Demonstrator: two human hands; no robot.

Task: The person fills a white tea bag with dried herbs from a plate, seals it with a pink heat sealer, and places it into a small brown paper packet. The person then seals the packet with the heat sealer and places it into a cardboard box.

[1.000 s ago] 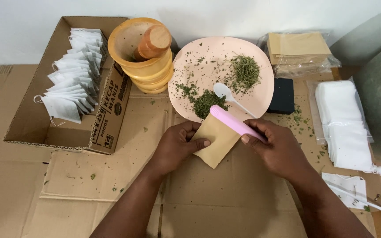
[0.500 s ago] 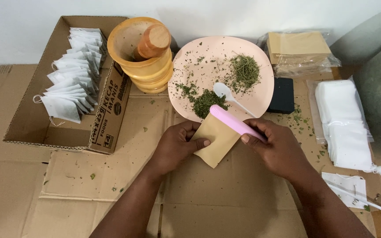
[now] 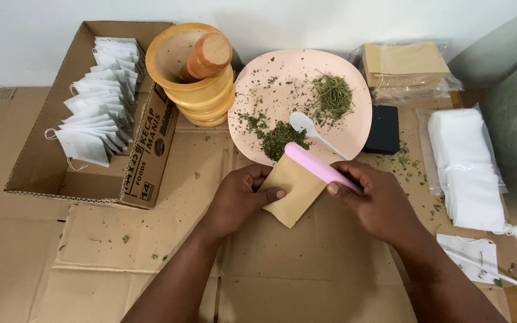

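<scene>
Across flattened cardboard sheets (image 3: pixel 151 239) covering the floor, dried herb flakes lie scattered, a white wall behind. Pink plate (image 3: pixel 303 81) sits at the far edge, herbs heaped on it. Near the middle, left hand (image 3: pixel 237 200) pinches a tan paper pouch (image 3: pixel 291 188), fingers clamped on its edge; right hand (image 3: pixel 378 203) grips a pink tool (image 3: pixel 318 166) pressed across the pouch mouth. Sealing step, I'd judge, calling for steady pressure.

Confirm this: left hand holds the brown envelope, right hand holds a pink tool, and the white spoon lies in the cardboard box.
Not quite. In the head view the white spoon lies on the pink plate, not in the cardboard box. The left hand holds the brown envelope; the right hand holds the pink tool.
</scene>
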